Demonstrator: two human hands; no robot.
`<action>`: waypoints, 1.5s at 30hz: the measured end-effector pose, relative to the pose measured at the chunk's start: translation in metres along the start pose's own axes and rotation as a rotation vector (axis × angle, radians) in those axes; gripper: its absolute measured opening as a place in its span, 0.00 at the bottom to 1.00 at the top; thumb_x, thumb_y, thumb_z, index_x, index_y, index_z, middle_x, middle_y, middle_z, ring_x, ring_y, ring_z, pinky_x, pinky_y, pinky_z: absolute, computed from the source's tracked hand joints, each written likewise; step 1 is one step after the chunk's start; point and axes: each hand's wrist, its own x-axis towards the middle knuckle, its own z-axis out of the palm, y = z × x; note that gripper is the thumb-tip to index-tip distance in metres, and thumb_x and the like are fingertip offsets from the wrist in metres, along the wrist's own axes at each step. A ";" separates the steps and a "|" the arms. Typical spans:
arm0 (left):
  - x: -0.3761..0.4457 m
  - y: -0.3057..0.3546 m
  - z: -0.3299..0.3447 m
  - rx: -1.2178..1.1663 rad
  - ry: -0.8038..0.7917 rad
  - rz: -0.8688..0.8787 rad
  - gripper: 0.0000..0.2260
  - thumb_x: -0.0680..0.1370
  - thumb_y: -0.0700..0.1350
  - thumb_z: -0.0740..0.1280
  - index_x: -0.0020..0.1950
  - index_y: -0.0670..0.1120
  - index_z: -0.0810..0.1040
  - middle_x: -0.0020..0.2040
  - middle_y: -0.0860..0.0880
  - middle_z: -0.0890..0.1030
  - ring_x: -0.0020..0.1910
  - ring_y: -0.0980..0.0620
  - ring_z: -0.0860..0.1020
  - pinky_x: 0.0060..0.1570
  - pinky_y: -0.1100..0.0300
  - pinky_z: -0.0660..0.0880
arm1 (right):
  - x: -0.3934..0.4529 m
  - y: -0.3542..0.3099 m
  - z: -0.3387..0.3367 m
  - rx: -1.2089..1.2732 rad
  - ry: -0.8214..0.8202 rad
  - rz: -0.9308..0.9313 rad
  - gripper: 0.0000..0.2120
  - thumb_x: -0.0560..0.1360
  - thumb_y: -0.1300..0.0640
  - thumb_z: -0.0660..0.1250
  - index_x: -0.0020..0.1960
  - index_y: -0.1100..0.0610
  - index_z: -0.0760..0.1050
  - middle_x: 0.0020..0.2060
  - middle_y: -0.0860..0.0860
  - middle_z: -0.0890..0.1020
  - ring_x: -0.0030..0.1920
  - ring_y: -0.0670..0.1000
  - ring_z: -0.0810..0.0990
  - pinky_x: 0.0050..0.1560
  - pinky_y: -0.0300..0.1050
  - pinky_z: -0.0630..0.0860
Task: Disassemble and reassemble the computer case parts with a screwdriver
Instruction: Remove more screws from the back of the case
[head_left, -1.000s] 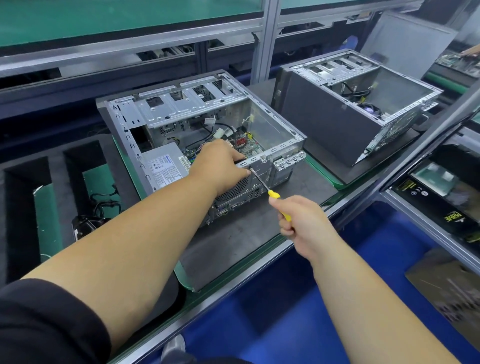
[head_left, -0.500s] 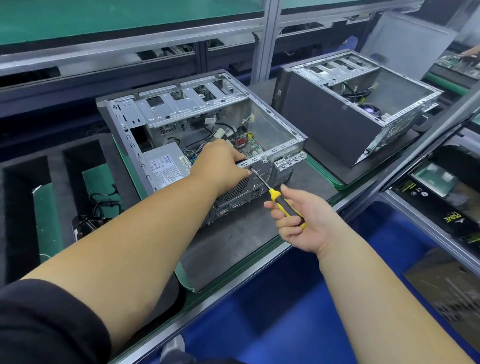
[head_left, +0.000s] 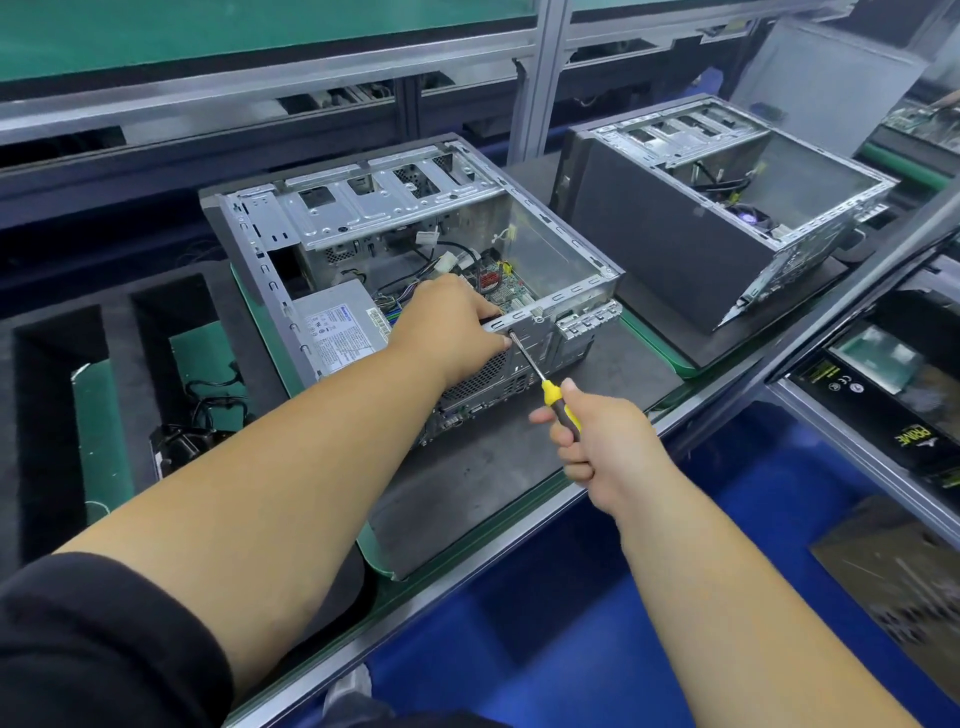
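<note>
- Head view: an open computer case (head_left: 395, 244) lies on its side on a dark mat (head_left: 483, 467) on the workbench (head_left: 467, 566). Its open side faces up, so you can see into it.
- Inside the case are coloured wires, a green board and a grey power box (head_left: 335, 332) with a white label. The power box sits in the near left corner.
- The left hand (head_left: 449, 325) rests on the near top edge of the case. Its fingers curl over that edge and hold the case. The fingertips are hidden behind the metal.
- The right hand (head_left: 597, 441) is wrapped tightly round the handle of a screwdriver (head_left: 545, 387). The handle is yellow and black. The thumb lies along the top of the handle.
- The thin metal shaft of the screwdriver points up and to the left. Its tip touches the back panel of the case, just under the top edge and right beside the left hand's thumb.
- It is too small to tell if the tip sits in a screw.
- A second open case (head_left: 675, 249) stands on its own mat, to the right and farther back. It is well apart from both hands.
- On the left is a black foam tray (head_left: 47, 405) with deep slots. A black cable (head_left: 208, 410) lies coiled near it.
- A blue floor (head_left: 597, 623) shows below the bench edge.
- On the far right is a black box (head_left: 893, 405) with yellow letters.
</note>
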 end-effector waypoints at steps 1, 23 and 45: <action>0.000 0.000 0.000 0.000 0.001 -0.001 0.16 0.71 0.55 0.74 0.57 0.52 0.84 0.51 0.47 0.80 0.57 0.47 0.75 0.52 0.58 0.73 | 0.000 -0.002 -0.002 0.249 -0.142 0.180 0.22 0.83 0.45 0.58 0.45 0.61 0.79 0.24 0.48 0.69 0.20 0.45 0.61 0.18 0.37 0.59; 0.000 0.001 -0.001 0.046 -0.015 0.027 0.15 0.72 0.56 0.73 0.55 0.51 0.85 0.51 0.45 0.79 0.56 0.44 0.75 0.54 0.54 0.75 | -0.004 -0.004 -0.016 -0.499 0.196 -0.412 0.15 0.72 0.39 0.72 0.42 0.50 0.74 0.35 0.46 0.77 0.35 0.49 0.74 0.37 0.45 0.69; -0.001 0.001 -0.003 0.014 -0.021 0.015 0.15 0.72 0.56 0.73 0.57 0.53 0.84 0.49 0.48 0.79 0.59 0.47 0.74 0.53 0.55 0.75 | -0.008 0.009 -0.003 -0.645 0.382 -0.596 0.12 0.76 0.46 0.70 0.41 0.52 0.73 0.33 0.46 0.75 0.34 0.51 0.73 0.31 0.44 0.66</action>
